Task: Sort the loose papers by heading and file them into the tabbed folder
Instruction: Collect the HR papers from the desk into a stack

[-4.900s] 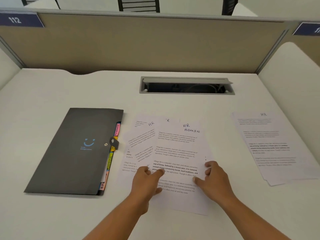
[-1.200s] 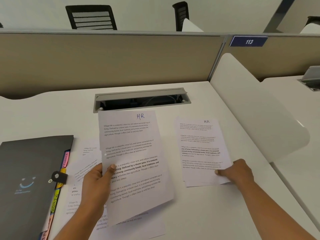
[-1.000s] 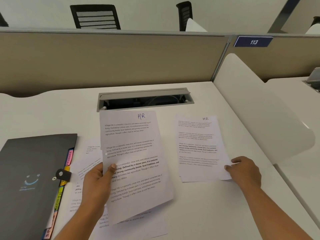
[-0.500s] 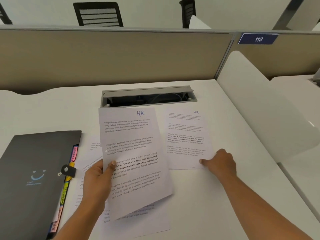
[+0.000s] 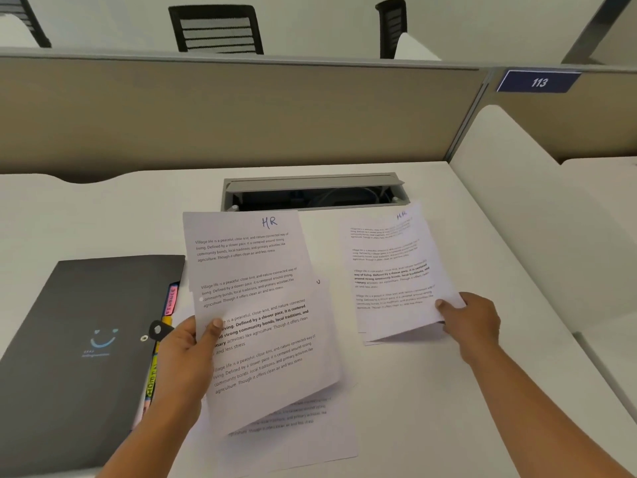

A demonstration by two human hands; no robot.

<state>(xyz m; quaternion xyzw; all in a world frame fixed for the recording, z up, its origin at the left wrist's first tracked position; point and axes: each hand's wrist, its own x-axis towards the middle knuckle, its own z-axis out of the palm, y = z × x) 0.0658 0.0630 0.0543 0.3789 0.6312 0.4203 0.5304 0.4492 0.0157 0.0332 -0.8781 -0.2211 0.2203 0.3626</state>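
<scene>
My left hand holds a printed sheet headed "HR" raised above the desk, thumb on its left edge. Under it lie more loose papers, partly hidden. My right hand grips the lower right corner of a small HR stack and has lifted its near edge off the desk. The dark grey tabbed folder with a smiley print lies closed at the left, its coloured tabs sticking out along its right edge.
A grey cable hatch is set into the white desk behind the papers. A beige partition closes off the back. A white divider panel rises at the right, with a "113" sign above.
My right hand slid the HR stack leftward toward the middle and now lifts its near edge off the desk. My left hand keeps holding the HR sheet in about the same place.
</scene>
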